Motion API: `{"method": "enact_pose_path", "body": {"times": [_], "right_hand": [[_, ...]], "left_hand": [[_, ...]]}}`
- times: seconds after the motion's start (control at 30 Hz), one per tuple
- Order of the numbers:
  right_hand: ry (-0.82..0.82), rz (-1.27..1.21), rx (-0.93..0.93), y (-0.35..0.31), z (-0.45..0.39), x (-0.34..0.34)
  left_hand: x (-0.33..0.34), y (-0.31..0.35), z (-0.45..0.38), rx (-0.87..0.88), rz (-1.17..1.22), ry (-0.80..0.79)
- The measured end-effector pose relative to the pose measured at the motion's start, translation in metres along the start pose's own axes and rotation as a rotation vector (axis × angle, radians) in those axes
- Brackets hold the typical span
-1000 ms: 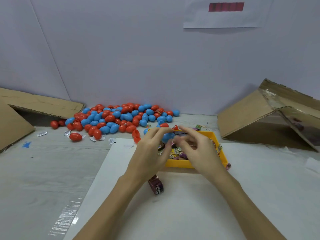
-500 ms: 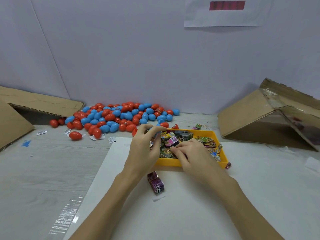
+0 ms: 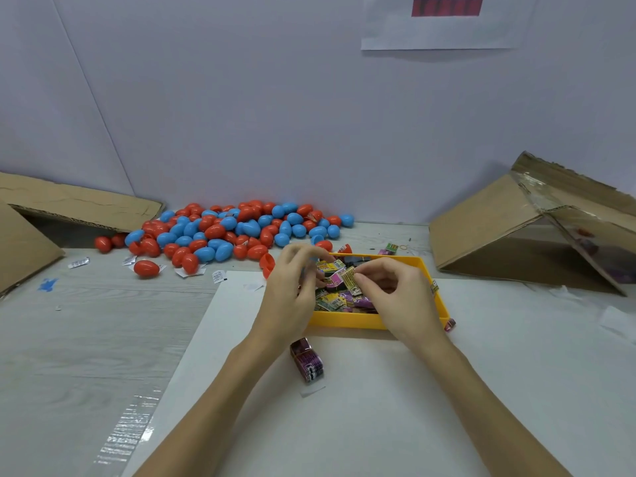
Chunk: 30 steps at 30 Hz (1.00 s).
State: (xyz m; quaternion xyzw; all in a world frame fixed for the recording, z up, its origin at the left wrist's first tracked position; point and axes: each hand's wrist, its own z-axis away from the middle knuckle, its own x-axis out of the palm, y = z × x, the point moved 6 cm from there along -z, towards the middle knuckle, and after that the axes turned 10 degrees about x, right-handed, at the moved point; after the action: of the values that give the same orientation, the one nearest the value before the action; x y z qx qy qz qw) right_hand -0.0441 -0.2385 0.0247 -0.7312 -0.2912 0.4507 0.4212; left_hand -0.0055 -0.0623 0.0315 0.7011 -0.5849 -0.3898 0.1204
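Pink-and-yellow packet (image 3: 340,278) is the thing being worked on here. It's held up just above the middle of the yellow tray (image 3: 347,320), over the heap of other little packets lying in it. The right hand (image 3: 399,297) pinches its right edge between thumb and fingertips. The left hand (image 3: 289,294) sits at the tray's left end with its fingers curled in toward the packet, but I honestly can't tell if it's gripping the other edge or just hovering there.

My guess is this is a pick-one-out step, so a few tips:
- Keep the pinch on the very edge so the label stays readable.
- Lift straight up over the tray, so anything that clings to it drops back in rather than onto the white sheet (image 3: 344,425) under the tray.
- Hold the packet lightly. It looks thin and crinkly and would crease easily.
- Steady it with the left hand if it starts to twist.

Just in front of the tray's left corner lies a purple bundle (image 3: 307,361), close enough to get knocked by a wrist. Behind the tray, to the left, is a big pile of red and blue plastic eggs (image 3: 234,232). Well off to the tray's right sits a tipped cardboard box (image 3: 488,228).
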Motion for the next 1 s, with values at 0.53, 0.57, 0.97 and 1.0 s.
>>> {"method": "enact_pose_path", "body": {"times": [0.53,0.57,0.97,1.0], "right_hand": [[-0.062,-0.375,0.189,0.004,-0.002,0.006],[-0.052,-0.389,0.202,0.003,-0.002,0.005],[-0.135,-0.426,0.238,0.006,0.003,0.01],[-0.136,-0.46,0.262,0.008,0.002,0.01]], "left_hand": [[0.005,0.012,0.003,0.065,0.006,0.023],[0.005,0.01,0.002,0.02,0.028,0.023],[0.011,0.01,0.004,-0.136,0.195,-0.115],[0.012,0.011,0.004,-0.143,0.239,-0.131]]}}
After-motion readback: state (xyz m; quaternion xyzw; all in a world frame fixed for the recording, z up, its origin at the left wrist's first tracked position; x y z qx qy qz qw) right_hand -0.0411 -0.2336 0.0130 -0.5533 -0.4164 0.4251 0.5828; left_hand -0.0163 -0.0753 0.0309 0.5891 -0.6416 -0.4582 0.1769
